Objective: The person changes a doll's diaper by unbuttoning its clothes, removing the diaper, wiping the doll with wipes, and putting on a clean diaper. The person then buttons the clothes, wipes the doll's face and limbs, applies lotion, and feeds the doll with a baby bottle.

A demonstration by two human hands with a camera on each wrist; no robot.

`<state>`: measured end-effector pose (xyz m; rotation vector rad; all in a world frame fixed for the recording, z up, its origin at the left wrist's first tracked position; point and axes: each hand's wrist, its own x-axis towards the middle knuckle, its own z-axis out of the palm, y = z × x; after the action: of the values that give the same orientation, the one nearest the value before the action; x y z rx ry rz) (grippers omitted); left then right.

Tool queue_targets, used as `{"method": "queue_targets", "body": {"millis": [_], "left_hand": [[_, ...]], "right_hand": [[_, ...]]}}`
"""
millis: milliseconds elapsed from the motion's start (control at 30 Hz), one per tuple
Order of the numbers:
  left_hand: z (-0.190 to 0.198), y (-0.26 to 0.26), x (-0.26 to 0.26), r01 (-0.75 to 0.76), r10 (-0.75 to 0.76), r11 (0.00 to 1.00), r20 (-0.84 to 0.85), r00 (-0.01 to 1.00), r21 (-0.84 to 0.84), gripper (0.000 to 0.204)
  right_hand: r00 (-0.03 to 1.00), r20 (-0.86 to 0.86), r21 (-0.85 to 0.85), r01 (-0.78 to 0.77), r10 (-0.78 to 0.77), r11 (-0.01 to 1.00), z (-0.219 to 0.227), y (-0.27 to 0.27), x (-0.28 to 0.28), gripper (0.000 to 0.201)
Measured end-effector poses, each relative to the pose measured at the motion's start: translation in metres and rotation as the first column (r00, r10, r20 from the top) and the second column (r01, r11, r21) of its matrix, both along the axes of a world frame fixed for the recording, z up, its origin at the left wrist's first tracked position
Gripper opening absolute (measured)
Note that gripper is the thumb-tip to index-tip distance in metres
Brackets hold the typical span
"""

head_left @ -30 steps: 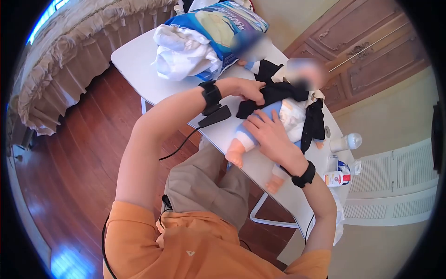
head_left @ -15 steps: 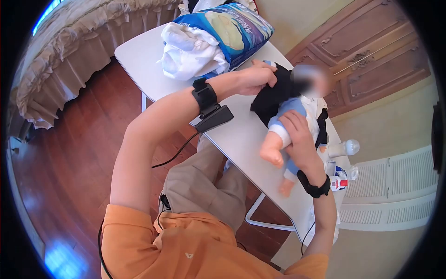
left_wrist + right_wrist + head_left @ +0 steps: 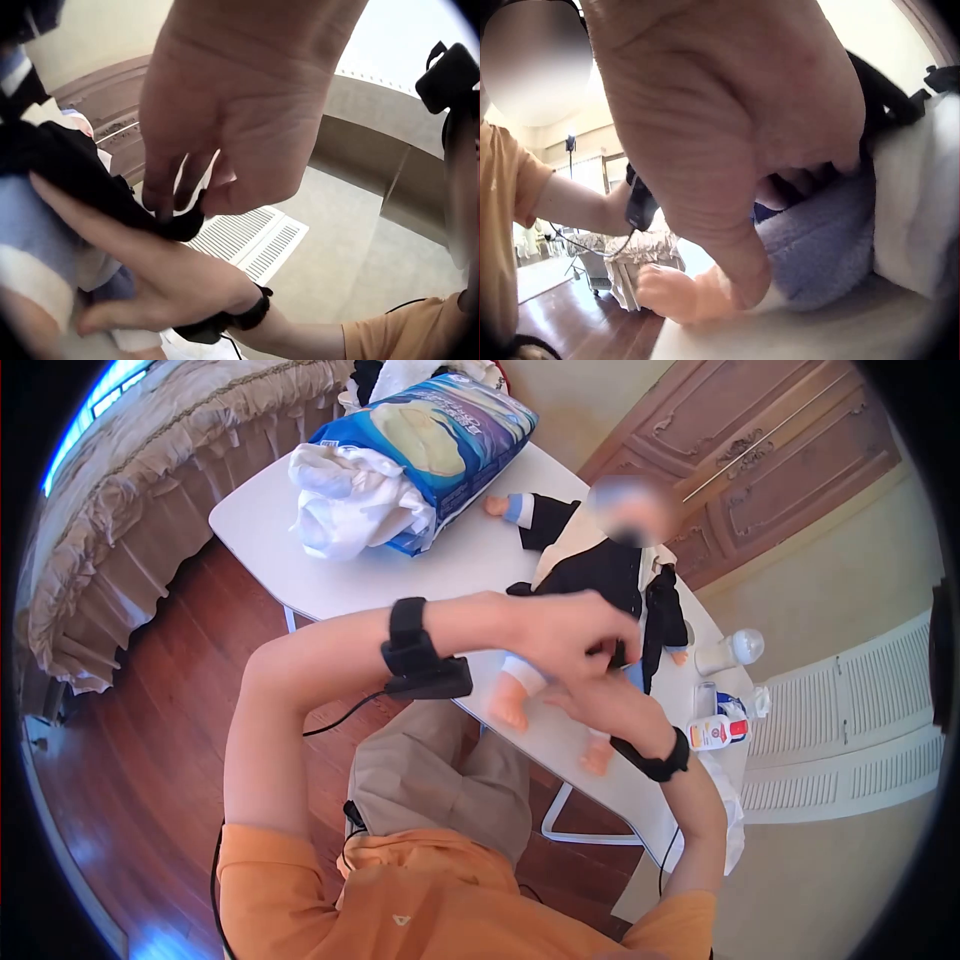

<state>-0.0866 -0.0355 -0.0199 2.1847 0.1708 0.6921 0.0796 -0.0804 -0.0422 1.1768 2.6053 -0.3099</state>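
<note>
A baby doll (image 3: pixel 508 702) in blue and white clothes lies on its back on the white table (image 3: pixel 270 565). Its black jacket (image 3: pixel 600 572) with a cream collar covers the arms and chest. My left hand (image 3: pixel 575 630) pinches the jacket's lower edge, seen close up in the left wrist view. Under that edge my right hand (image 3: pixel 172 277) lies across the doll's body, fingers stretched out beneath the black cloth. In the right wrist view its thumb is beside the blue leg (image 3: pixel 821 251), and the other fingertips are partly hidden.
A blue diaper pack (image 3: pixel 440 450) with white diapers (image 3: pixel 355 500) spilling out stands at the far left. Along the right edge are a baby bottle (image 3: pixel 730 650) and a white bottle with a red part (image 3: pixel 712 732). Wooden cabinet doors (image 3: pixel 740 450) stand behind the table.
My left hand has drawn the black jacket over the doll's front and moved toward the right hand. The doll's legs, lifted half a second ago, are lower at the table edge.
</note>
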Motion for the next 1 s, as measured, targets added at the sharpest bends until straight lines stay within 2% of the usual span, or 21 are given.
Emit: {"method": "queue_targets", "body": {"millis": [67,100,133,167,200,267,300,333,367,400,433,467,533,567,633,700,733,800,900,967,1000], "left_hand": [[-0.008,0.017,-0.007,-0.263,0.264,0.964,0.196,0.944,-0.032,0.033],[-0.019,0.038,-0.012,-0.401,0.433,0.896,0.180,0.883,-0.190,0.033],[-0.033,0.060,-0.016,-0.521,0.587,0.785,0.133,0.799,-0.335,0.033],[-0.045,0.071,-0.020,-0.623,0.669,0.679,-0.022,0.743,-0.389,0.032],[-0.057,0.080,-0.022,-0.719,0.726,0.558,-0.176,0.665,-0.416,0.031],[-0.086,0.093,-0.018,-0.658,0.589,0.456,-0.351,0.728,-0.599,0.030],[-0.087,0.092,-0.016,-0.654,0.585,0.463,-0.349,0.732,-0.598,0.030],[-0.089,0.086,-0.011,-0.520,0.532,0.439,-0.254,0.807,-0.733,0.030],[-0.092,0.080,-0.004,-0.363,0.477,0.395,-0.150,0.866,-0.844,0.030],[-0.095,0.078,0.002,-0.354,0.457,0.396,-0.152,0.876,-0.848,0.030],[-0.096,0.079,0.008,-0.323,0.431,0.322,-0.166,0.887,-0.890,0.030],[-0.097,0.078,0.013,-0.296,0.407,0.246,-0.179,0.896,-0.923,0.031],[-0.085,0.069,0.018,-0.284,0.330,0.208,-0.206,0.921,-0.936,0.031],[-0.083,0.066,0.021,-0.207,0.300,0.189,-0.144,0.943,-0.960,0.033],[-0.079,0.061,0.024,-0.139,0.261,0.156,-0.095,0.961,-0.978,0.035],[-0.076,0.060,0.025,-0.029,0.253,0.001,-0.028,0.967,-1.000,0.031],[-0.076,0.056,0.027,-0.034,0.249,-0.003,-0.034,0.968,-0.999,0.031],[-0.078,0.051,0.030,-0.007,0.361,0.382,0.142,0.922,-0.924,0.037],[-0.067,0.064,0.069,-0.026,0.360,0.367,0.116,0.926,-0.930,0.037],[-0.073,0.065,0.071,-0.047,0.353,0.347,0.084,0.932,-0.937,0.037],[-0.092,0.043,0.035,-0.056,0.349,0.339,0.070,0.935,-0.939,0.037]], "right_hand": [[0.996,-0.041,-0.027,0.080,-0.081,0.996,0.020,-0.017,0.000,0.039],[0.974,-0.178,-0.048,0.133,-0.140,0.990,0.023,-0.023,0.008,0.037],[0.929,-0.312,-0.075,0.183,-0.197,0.980,0.029,-0.028,0.012,0.036],[0.966,-0.134,0.014,0.224,-0.220,0.975,0.049,-0.030,0.008,0.026],[0.965,-0.138,0.014,0.226,-0.222,0.974,0.050,-0.027,0.016,0.026],[0.733,-0.547,-0.133,0.402,-0.405,0.906,0.050,-0.014,0.050,0.022],[0.616,-0.644,-0.108,0.514,-0.453,0.851,0.043,-0.003,0.075,0.023],[0.482,-0.731,-0.102,0.623,-0.483,0.775,0.030,0.008,0.099,0.023],[0.472,-0.727,-0.108,0.639,-0.499,0.762,0.018,0.014,0.114,0.023],[0.148,-0.758,-0.365,0.711,-0.635,0.601,0.005,0.018,0.128,0.024],[-0.193,-0.692,-0.606,0.678,-0.695,0.416,-0.008,0.020,0.139,0.024],[-0.205,-0.690,-0.608,0.684,-0.694,0.403,-0.026,0.020,0.146,0.024],[-0.398,-0.492,-0.850,0.411,-0.775,0.329,-0.051,0.020,0.146,0.025],[-0.408,-0.487,-0.854,0.408,-0.772,0.322,-0.058,0.021,0.142,0.025],[-0.396,-0.507,-0.862,0.243,-0.765,0.445,-0.063,0.022,0.123,0.025],[-0.425,-0.463,-0.885,0.269,-0.778,0.380,-0.061,0.021,0.115,0.026],[-0.439,-0.434,-0.896,0.299,-0.787,0.328,-0.058,0.019,0.111,0.027],[-0.447,-0.441,-0.893,0.305,-0.778,0.332,-0.063,0.020,0.116,0.030],[-0.425,-0.522,-0.750,-0.184,-0.739,0.635,-0.101,0.038,0.149,0.034],[-0.441,-0.514,-0.766,-0.152,-0.736,0.625,-0.115,0.034,0.154,0.034],[-0.450,-0.515,-0.776,-0.117,-0.730,0.620,-0.118,0.032,0.153,0.034]]}}
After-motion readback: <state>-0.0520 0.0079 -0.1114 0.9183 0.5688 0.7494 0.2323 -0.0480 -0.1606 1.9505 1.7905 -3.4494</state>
